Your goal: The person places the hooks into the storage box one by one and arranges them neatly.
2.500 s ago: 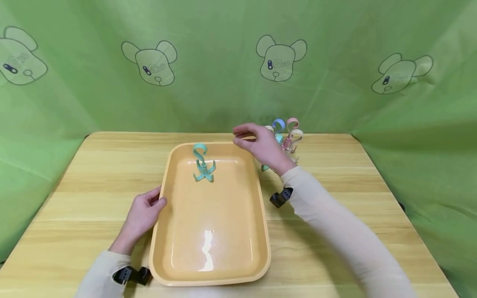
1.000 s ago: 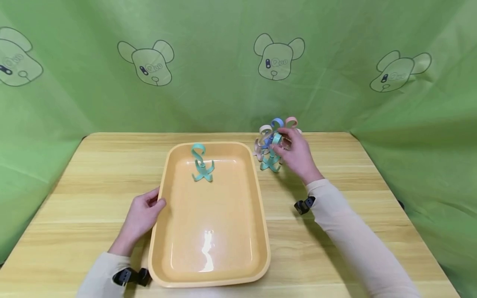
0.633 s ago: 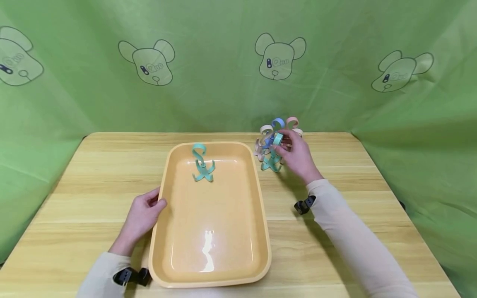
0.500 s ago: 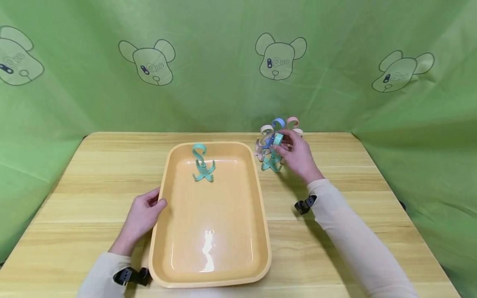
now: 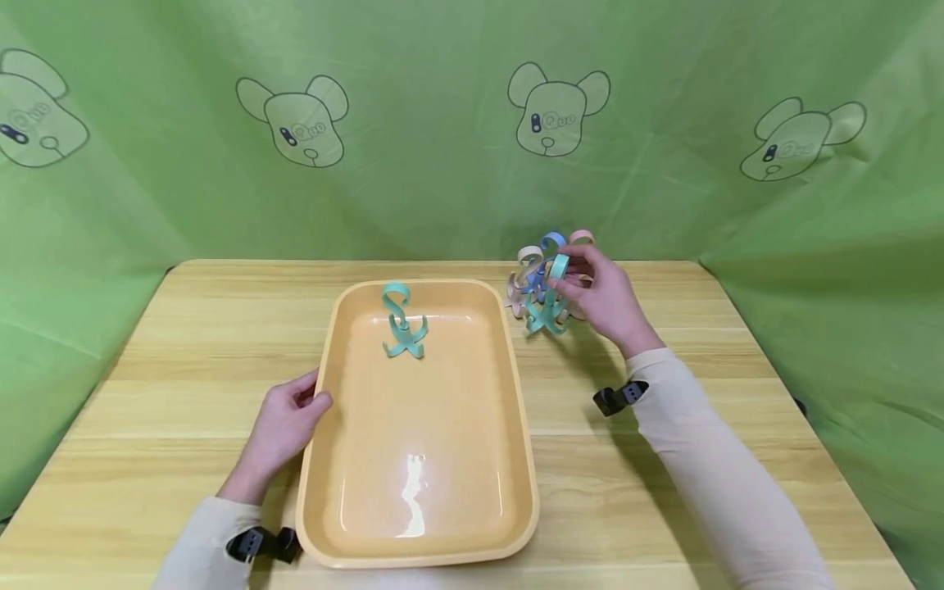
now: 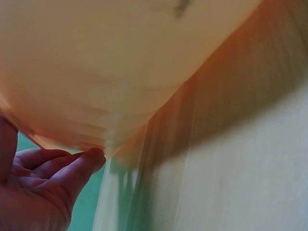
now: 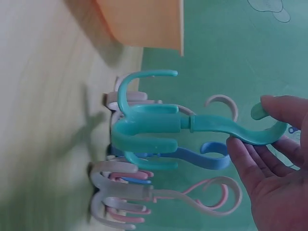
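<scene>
A tray (image 5: 516,459) is steadied on the table (image 5: 162,344) by the left hand (image 5: 283,426), fingers curled loosely at its rim. One teal hook (image 5: 401,324) is already stood inside, at the far end. A second teal hook (image 5: 549,295) is pinched at its top curl by the right hand (image 5: 608,295) and appears just lifted beside the cluster (image 7: 144,192), not yet over the tray. Several hooks are left: blue, pink, beige. Their exact count cannot be told, since they overlap. The left wrist view is filled by the blurred tray underside.
</scene>
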Demonstrator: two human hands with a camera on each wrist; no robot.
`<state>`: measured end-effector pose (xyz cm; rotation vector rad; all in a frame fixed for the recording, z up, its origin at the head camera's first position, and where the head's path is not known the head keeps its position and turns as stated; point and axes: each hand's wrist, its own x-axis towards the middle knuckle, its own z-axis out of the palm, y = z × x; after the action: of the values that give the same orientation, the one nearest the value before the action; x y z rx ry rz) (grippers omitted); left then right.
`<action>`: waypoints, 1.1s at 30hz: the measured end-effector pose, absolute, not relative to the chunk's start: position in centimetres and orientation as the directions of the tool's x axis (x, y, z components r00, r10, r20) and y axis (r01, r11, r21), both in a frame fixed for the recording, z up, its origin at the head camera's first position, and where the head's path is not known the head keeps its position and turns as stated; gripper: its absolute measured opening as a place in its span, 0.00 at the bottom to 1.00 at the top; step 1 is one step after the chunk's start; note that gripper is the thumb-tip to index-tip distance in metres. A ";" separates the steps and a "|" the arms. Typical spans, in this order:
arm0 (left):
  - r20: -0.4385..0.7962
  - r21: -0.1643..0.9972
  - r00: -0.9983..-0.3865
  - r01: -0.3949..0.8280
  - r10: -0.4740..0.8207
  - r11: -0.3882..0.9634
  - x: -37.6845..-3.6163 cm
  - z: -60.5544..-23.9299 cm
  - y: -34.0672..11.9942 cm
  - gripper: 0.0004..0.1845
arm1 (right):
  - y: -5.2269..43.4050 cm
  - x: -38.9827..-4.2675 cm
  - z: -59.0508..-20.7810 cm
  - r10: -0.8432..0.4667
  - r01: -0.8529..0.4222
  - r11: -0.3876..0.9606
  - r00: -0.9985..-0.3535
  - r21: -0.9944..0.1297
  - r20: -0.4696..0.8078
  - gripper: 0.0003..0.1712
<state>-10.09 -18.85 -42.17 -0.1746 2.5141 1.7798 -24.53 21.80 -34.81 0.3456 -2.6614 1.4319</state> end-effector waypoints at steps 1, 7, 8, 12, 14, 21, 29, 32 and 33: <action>-0.111 0.936 -0.992 -0.124 -0.059 0.329 -10.1 -42.2 -18.8 0.26 | 21.8 -24.5 -34.7 -0.153 -0.248 0.526 -0.968 -0.813 0.197 0.30; -0.103 0.936 -0.993 -0.115 -0.054 0.334 -10.1 -42.1 -18.8 0.26 | 21.7 -24.2 -33.9 -0.156 -0.258 0.501 -0.966 -0.826 0.207 0.29; -0.102 0.935 -0.993 -0.114 -0.054 0.335 -10.1 -42.1 -18.8 0.25 | 21.7 -24.2 -33.8 -0.159 -0.260 0.500 -0.965 -0.826 0.208 0.29; -0.100 0.937 -0.993 -0.113 -0.056 0.330 -10.1 -42.1 -18.8 0.26 | 21.5 -23.9 -33.1 -0.179 -0.276 0.497 -0.960 -0.823 0.214 0.30; -0.102 0.938 -0.993 -0.115 -0.058 0.327 -10.1 -42.2 -18.8 0.26 | 21.3 -23.7 -32.7 -0.193 -0.287 0.496 -0.957 -0.820 0.218 0.30; -0.100 0.936 -0.993 -0.115 -0.062 0.332 -10.1 -42.2 -18.8 0.26 | 19.7 -22.4 -31.1 -0.241 -0.376 0.462 -0.925 -0.803 0.294 0.28; -0.095 0.939 -0.994 -0.110 -0.062 0.326 -10.1 -42.1 -18.8 0.26 | 17.5 -21.3 -30.1 -0.338 -0.457 0.453 -0.882 -0.765 0.327 0.26; -0.097 0.938 -0.993 -0.112 -0.062 0.327 -10.1 -42.2 -18.8 0.26 | 16.8 -21.2 -30.1 -0.356 -0.458 0.424 -0.878 -0.782 0.321 0.26; -0.098 0.939 -0.993 -0.112 -0.060 0.326 -10.1 -42.2 -18.8 0.26 | 16.5 -21.2 -30.2 -0.362 -0.456 0.409 -0.876 -0.791 0.318 0.26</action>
<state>-10.06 -18.82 -42.17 -0.1643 2.5212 1.7910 -21.22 16.52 -30.21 0.7442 -2.5541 1.4810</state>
